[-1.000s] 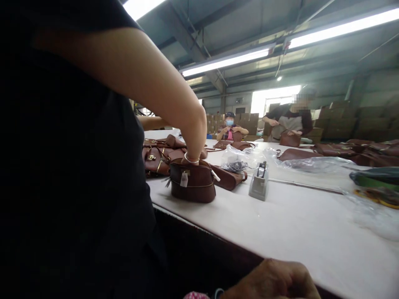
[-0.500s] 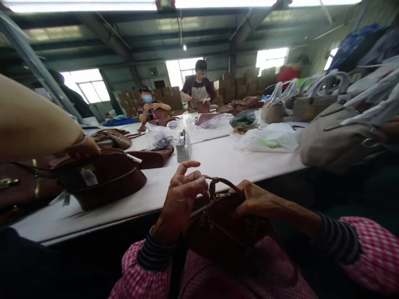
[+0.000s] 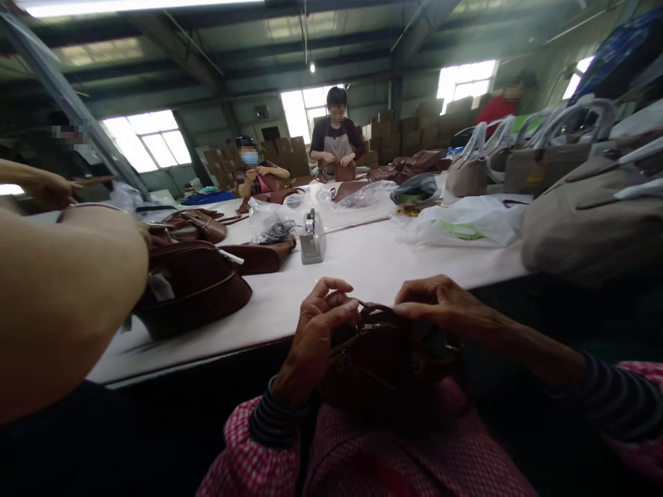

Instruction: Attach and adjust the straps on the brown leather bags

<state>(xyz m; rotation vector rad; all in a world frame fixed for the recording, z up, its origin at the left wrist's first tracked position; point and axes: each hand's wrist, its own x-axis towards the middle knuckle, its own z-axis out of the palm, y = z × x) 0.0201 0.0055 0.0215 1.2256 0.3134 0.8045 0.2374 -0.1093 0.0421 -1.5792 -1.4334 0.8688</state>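
Observation:
A dark brown handbag [image 3: 373,376] rests on my lap, its top zip and metal zip pull facing up. My left hand [image 3: 318,335] is closed at the near-left end of the bag's short handle [image 3: 380,312], thumb and fingers pinched together. At the other end, my right hand [image 3: 443,302] pinches the handle between thumb and fingers. The handle bends low over the zip. The bag's lower part is in deep shadow.
A white table [image 3: 357,266] lies ahead, with a grey tape dispenser [image 3: 312,238] on it. A larger brown handbag [image 3: 194,290] stands left, beside a neighbour's bare arm [image 3: 67,297]. Grey handbags [image 3: 580,214] and a plastic bag [image 3: 471,224] are at right. Other people work across the table.
My right hand has moved from the bag's side up onto the handle, which now sits lower and flatter. The neighbour's arm has drawn back from the larger bag. My view has shifted slightly.

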